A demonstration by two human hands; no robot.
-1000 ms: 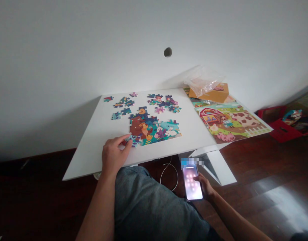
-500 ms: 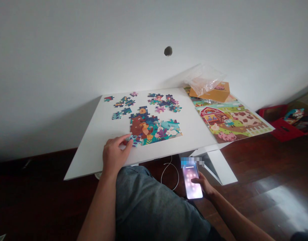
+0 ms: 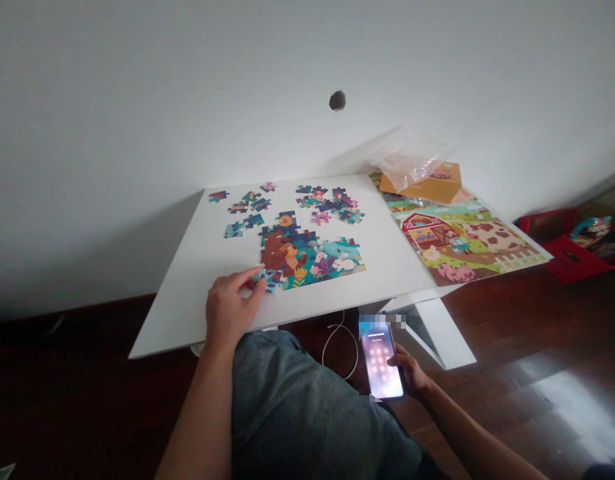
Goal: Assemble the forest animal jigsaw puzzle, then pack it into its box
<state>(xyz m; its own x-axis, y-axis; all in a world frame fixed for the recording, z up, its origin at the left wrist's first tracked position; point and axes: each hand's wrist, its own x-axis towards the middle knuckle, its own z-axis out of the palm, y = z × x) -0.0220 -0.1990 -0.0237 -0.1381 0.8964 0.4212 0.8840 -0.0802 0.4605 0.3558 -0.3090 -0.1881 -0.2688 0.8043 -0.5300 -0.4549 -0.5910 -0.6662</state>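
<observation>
My left hand [image 3: 232, 303] rests on the white table with thumb and fingertips closed on a blue and purple jigsaw puzzle piece [image 3: 272, 281]. That piece lies at the lower left corner of a partly joined jigsaw puzzle [image 3: 312, 257] showing a bear, a fox and rabbits; whether it is locked in cannot be made out. Loose puzzle pieces [image 3: 256, 221] lie beyond the joined part, to the left and the right. Low beside my knee, my right hand [image 3: 410, 373] is wrapped around a lit smartphone [image 3: 384, 373], its thumb at the on-screen keypad.
On the table's [image 3: 180, 280] right side lies a farm picture sheet [image 3: 480, 250], with an orange card envelope [image 3: 445, 185] and a clear plastic bag [image 3: 410, 160] on top. A white cable [image 3: 323, 350] hangs below. A red box [image 3: 577, 260] stands at the far right.
My right thumb has shifted slightly right on the phone, and more dots show above its keypad. My left hand stays on the puzzle piece.
</observation>
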